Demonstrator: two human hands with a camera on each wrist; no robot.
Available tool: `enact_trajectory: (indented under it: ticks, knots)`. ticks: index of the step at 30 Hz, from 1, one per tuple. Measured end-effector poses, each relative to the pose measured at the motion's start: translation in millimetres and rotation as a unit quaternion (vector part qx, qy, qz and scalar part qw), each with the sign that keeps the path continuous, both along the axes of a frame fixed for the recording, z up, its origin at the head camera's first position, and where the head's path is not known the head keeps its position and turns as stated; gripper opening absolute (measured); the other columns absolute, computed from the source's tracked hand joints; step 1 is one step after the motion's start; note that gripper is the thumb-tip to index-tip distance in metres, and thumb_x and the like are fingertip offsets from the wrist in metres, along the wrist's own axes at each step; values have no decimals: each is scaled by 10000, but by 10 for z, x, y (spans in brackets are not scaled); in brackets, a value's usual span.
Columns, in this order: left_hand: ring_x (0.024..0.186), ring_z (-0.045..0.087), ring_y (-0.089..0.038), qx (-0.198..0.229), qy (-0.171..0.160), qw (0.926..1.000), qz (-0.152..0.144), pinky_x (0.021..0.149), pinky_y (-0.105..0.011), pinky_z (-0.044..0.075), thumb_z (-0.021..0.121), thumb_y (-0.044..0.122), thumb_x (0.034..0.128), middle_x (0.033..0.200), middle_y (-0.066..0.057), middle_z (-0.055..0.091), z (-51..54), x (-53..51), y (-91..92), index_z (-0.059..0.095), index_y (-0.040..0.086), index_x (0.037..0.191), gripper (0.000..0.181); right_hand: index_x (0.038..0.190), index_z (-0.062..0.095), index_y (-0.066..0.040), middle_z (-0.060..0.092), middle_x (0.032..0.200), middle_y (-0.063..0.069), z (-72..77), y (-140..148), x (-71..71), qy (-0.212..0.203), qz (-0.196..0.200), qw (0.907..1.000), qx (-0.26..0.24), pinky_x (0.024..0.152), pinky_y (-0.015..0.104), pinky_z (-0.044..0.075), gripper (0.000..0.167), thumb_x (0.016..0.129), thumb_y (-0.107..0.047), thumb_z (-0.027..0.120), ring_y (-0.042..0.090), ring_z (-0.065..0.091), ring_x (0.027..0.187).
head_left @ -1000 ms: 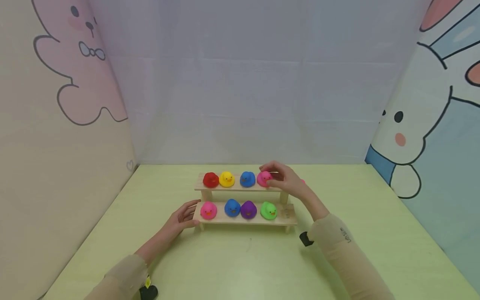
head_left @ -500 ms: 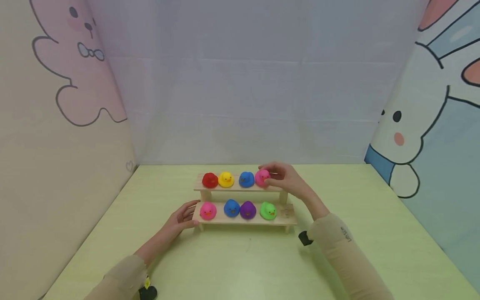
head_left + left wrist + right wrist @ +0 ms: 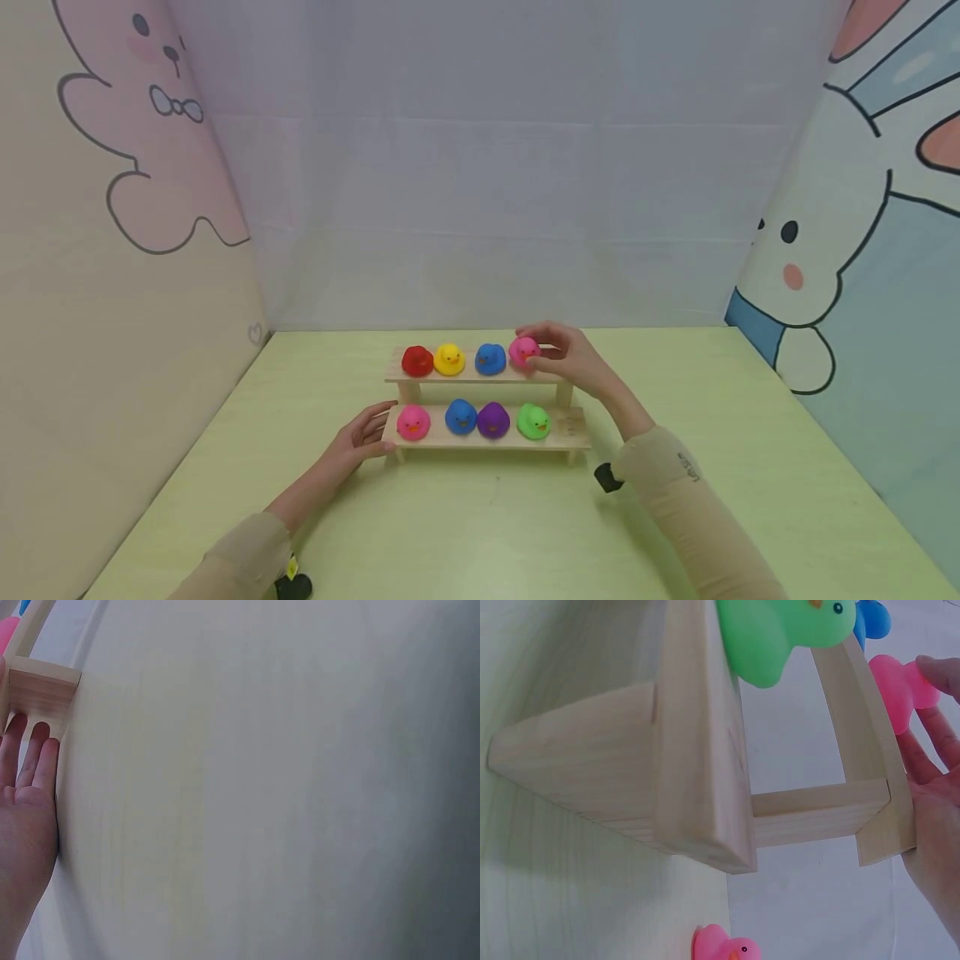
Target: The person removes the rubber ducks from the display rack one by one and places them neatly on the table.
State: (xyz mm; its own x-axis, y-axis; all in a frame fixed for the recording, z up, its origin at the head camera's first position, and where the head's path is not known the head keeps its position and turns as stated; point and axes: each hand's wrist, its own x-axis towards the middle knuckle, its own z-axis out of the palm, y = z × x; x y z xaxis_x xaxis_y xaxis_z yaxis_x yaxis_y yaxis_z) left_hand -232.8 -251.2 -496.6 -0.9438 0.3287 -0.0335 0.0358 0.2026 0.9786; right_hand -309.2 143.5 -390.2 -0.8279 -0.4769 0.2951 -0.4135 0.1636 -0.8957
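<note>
- Right hand (image 3: 566, 357): thumb and fingers pinch the held pink duck (image 3: 521, 347) at the right of the upper tier (image 3: 393, 372); whether its base already rests on the wood is unclear.
- Left hand (image 3: 354, 442): fingers loosely extended, touching the left end of the two-tier wooden stand (image 3: 574, 426), apparently steadying it.
- Beside the held duck, along the upper tier from left: red duck (image 3: 417, 362), yellow duck (image 3: 449, 360), upper blue duck (image 3: 491, 360). These look placed.
- Lower tier, from left: lower pink duck (image 3: 413, 423), lower blue duck (image 3: 461, 417), purple duck (image 3: 492, 421), green duck (image 3: 533, 422). Bare wood lies right of green.
- Farther out, seen from the right wrist: a loose pink duck (image 3: 722, 945) on the table (image 3: 480, 525), right of the stand.
- Judging by this, lining up the ducks is nearly done: seven stand unheld, one awaits release, and the loose one probably remains.
</note>
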Motion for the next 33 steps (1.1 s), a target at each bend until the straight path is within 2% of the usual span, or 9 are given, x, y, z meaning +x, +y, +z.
enact_trajectory:
  ticks: [4,15,21,29,33]
  knots:
    - [1436,387,-400,-41,7,10000,-2,1020,-161,472,641,190,950,1572,-189,371,3,5,1,304,144,1536,677,1251,619,-7,582,1371,184,-2,0,2,47,9,10000,7,964,210,542,378,884,-38,707,345,580,1235]
    - [1427,404,-384,-9,-9,10000,14,990,-118,454,642,183,949,1569,-195,374,29,14,8,299,138,1539,684,1281,610,-4,594,1355,188,16,-4,7,-5,-32,10000,29,945,188,542,411,883,-43,707,322,591,1205]
    - [1420,422,-363,-25,-40,10000,43,991,-112,446,640,169,950,1566,-191,380,23,23,2,301,139,1538,680,1288,609,-21,580,1379,178,17,-9,29,18,-24,10000,88,954,220,550,422,883,-63,719,338,593,1218]
    - [1409,439,-353,0,-75,10000,58,988,-134,457,643,165,949,1562,-189,388,11,16,6,308,147,1537,676,1299,588,7,558,1407,184,38,147,23,68,-154,9998,142,998,224,524,443,879,-46,719,347,570,1251]
    - [1411,435,-362,-32,-96,9999,64,996,-145,458,642,175,950,1563,-185,389,20,10,13,309,152,1536,675,1296,592,-10,577,1375,187,42,287,5,149,-325,9993,112,1004,210,513,439,878,-43,720,222,600,1220]
